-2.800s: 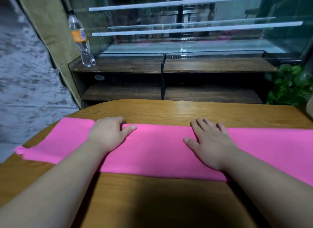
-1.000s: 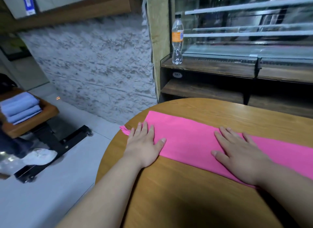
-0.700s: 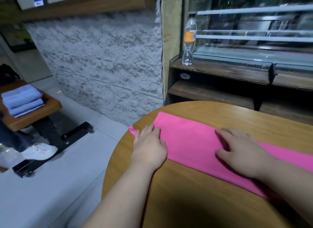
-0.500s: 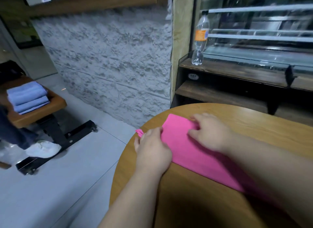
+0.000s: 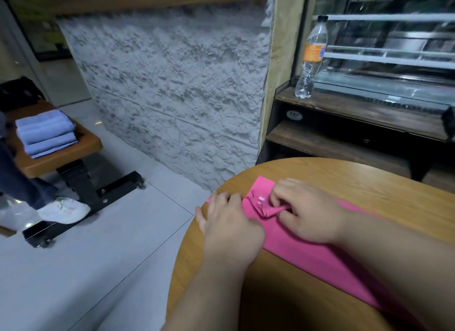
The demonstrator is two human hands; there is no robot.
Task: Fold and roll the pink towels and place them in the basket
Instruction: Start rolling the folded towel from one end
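Now the right hand [image 5: 307, 215] pinches the first curl at the left end of the long folded pink towel [image 5: 307, 254]; the left hand [image 5: 229, 222] covers that end, grip unclear. The strip runs away rightward.

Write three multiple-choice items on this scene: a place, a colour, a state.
1. The clear plastic bottle with the orange label stands: A on the floor; B on the dark wooden shelf; C on a chair.
2. The folded towels on the brown padded bench are: A green; B white; C blue.
3. The long pink towel is, at its end: A knotted; B curled into a roll; C lying flat.
Key: B, at the shelf's left end; C, they look pale blue; B, the right hand pinches the roll.
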